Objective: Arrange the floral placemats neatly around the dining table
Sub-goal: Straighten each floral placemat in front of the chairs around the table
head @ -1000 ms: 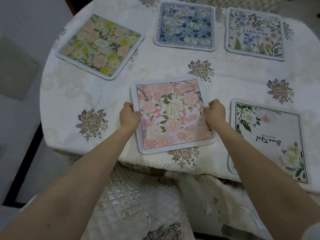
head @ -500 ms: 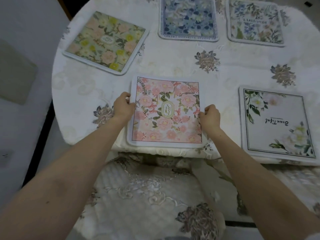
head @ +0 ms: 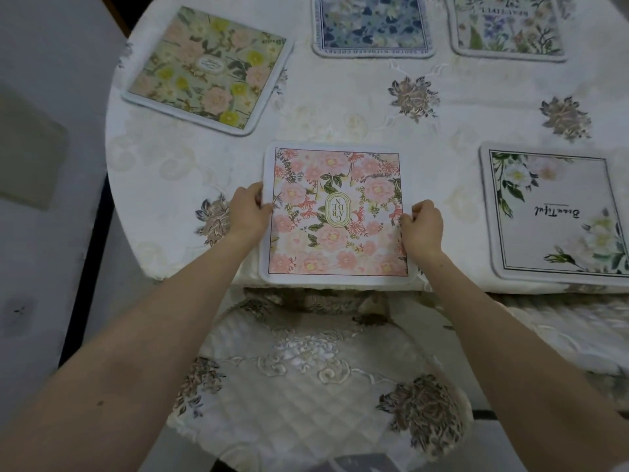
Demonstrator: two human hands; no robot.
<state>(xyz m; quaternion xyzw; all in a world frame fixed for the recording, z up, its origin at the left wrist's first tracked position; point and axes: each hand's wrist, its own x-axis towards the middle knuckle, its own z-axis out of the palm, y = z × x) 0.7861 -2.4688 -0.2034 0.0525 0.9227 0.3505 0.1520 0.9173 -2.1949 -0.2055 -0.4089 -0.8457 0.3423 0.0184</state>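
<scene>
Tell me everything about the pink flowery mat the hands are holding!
The pink placemat is square with rounded corners and a pale border. Pink flowers and green leaves cover it, and a gold oval badge with letters sits in the middle. It looks like soft, padded fabric. It lies flat on the tablecloth, its near edge right at the table's edge. The left hand grips its left side and the right hand pinches its right side. It touches no other mat.

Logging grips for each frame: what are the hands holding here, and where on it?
Both hold the pink placemat: the left hand grips its left edge, the right hand its right edge.
</scene>
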